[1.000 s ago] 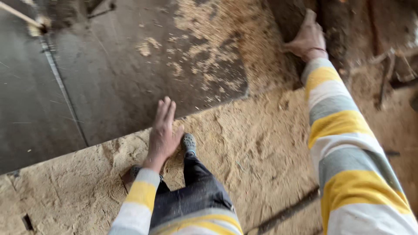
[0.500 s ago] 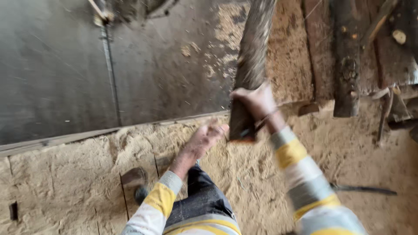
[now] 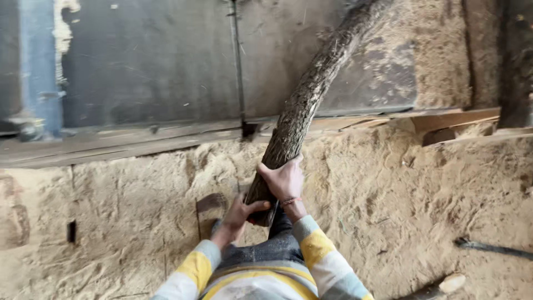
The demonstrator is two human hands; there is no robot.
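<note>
Rough-barked log (image 3: 302,108): long, curved, bark on. Near end low at the person's hands, far end running up and right across the dark metal worktop (image 3: 150,66), top cut off by the frame edge. Long axis runs away from the body, leaning right. Right hand (image 3: 284,179) wrapped over the log's near end from the right side, fingers closed round the bark. Left hand (image 3: 240,214) under the butt end, fingers curled onto it, thumb across. Both grip the same end, right hand higher up the log. Butt face hidden behind the hands. Sawdust-covered floor (image 3: 416,200) below the worktop edge; pale wooden offcut (image 3: 449,119) lies at right. Dark strip (image 3: 491,248) at lower right, kind unclear. Foot hidden.
</note>
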